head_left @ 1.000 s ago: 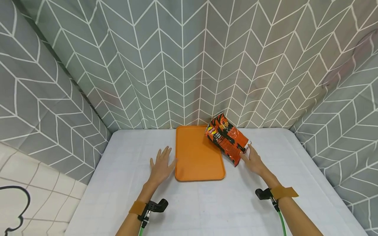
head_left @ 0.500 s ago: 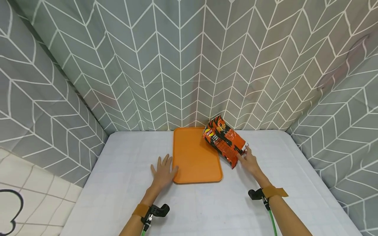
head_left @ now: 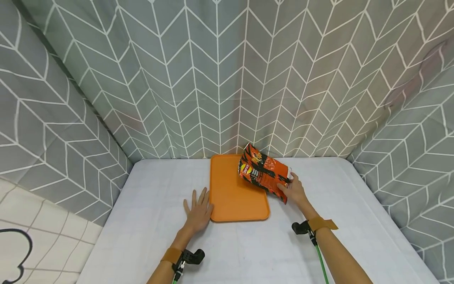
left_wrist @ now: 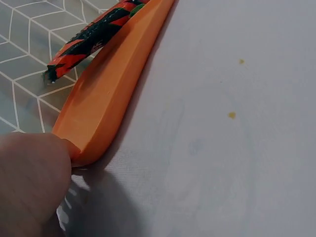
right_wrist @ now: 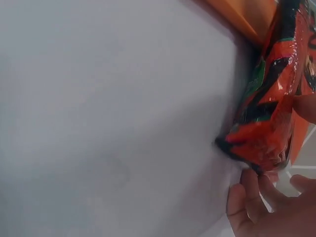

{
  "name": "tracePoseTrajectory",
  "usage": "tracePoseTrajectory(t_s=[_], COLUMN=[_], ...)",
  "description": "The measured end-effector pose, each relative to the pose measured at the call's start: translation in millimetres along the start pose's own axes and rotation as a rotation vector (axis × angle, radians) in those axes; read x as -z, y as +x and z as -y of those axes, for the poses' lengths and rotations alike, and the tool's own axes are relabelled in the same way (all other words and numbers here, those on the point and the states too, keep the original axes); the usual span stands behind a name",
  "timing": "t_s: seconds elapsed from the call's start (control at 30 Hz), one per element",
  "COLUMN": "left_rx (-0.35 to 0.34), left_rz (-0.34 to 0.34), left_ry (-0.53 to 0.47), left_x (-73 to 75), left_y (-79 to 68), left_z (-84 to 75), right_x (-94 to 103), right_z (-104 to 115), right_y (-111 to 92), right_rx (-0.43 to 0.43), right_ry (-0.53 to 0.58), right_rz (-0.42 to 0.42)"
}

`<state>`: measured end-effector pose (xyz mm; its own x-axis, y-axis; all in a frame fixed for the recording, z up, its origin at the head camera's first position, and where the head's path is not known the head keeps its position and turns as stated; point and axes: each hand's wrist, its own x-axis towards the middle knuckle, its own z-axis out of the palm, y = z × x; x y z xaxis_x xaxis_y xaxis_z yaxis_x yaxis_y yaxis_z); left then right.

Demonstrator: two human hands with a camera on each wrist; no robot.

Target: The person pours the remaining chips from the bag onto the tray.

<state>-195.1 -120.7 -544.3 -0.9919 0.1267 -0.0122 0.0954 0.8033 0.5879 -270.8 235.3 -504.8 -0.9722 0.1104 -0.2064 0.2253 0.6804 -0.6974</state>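
Note:
An orange-and-black bag of chips (head_left: 264, 171) lies slanted across the right side of an orange tray (head_left: 228, 201), its lower right end past the tray's edge. At that end my right hand (head_left: 296, 193) grips the bag, thumb on the printed front and fingers beneath. The right wrist view shows the crinkled bag (right_wrist: 269, 118) raised at a tilt, with curled fingers (right_wrist: 247, 197) under its end. My left hand (head_left: 199, 215) rests on the cloth with fingers spread, its thumb against the tray's left edge; in the left wrist view the thumb (left_wrist: 34, 173) covers the tray's near corner.
A white cloth (head_left: 234, 252) covers the table. Patterned grey curtains (head_left: 220, 79) rise at the back and on both sides. Green cables (head_left: 320, 256) trail from the wrist cameras.
The bag's lower end has turned and shifted left, so more of it lies over the tray. My right hand moved left with it. The left hand has moved slightly, staying beside the tray.

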Motion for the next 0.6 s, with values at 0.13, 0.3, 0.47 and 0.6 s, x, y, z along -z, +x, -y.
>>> tracePoseTrajectory(t_s=[0.13, 0.3, 0.47, 0.6], left_rx=[-0.006, -0.027, -0.035, -0.021], left_rz=[-0.018, -0.059, -0.074, -0.079], left_ry=[0.028, 0.029, 0.023, 0.050], left_x=[-3.7, -8.6, -10.3, -9.9], left_y=[0.0, -0.2, -0.4, -0.1], left_z=[1.4, 3.7, 5.1, 5.8], right_x=[-2.9, -9.6, -13.7, -15.1], right_z=[1.1, 3.9, 8.0, 12.1], right_y=[1.0, 0.7, -1.1, -2.2], right_rx=[0.004, 0.043, 0.079, 0.053], right_ry=[0.039, -0.018, -0.091, -0.102], right_rz=[0.022, 0.013, -0.014, 0.023])
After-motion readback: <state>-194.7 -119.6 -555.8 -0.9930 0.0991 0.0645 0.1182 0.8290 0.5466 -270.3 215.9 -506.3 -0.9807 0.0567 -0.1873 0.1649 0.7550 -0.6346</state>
